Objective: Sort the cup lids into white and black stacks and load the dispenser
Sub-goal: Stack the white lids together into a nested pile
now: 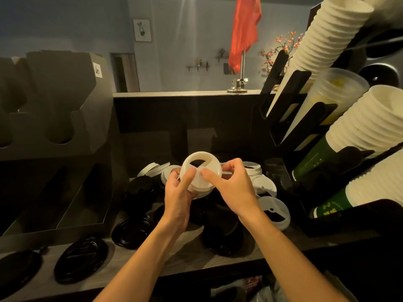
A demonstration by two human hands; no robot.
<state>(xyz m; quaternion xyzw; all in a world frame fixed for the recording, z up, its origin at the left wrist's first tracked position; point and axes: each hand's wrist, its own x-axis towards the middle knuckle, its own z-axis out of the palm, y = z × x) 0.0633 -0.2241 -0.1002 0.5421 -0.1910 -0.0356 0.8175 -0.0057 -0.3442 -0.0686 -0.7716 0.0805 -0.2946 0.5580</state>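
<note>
A: Left end of the counter?
B: Dispenser (pixel 54 101); black lids (pixel 80 260) along the front edge.
A: Centre?
B: Left hand (pixel 177 197) and right hand (pixel 235 188) both pinch the white lid stack (pixel 201 164), raised above the counter's middle.
A: Right?
B: Loose white lid (pixel 273 212).

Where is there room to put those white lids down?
Bare grey wooden counter shows between the forearms, in front of the mixed pile of white and black plastic lids. The black dispenser's lower bin looks bare. Crowded: behind the held stack of white round lids, and along the front left, where flat black lids lie.
</note>
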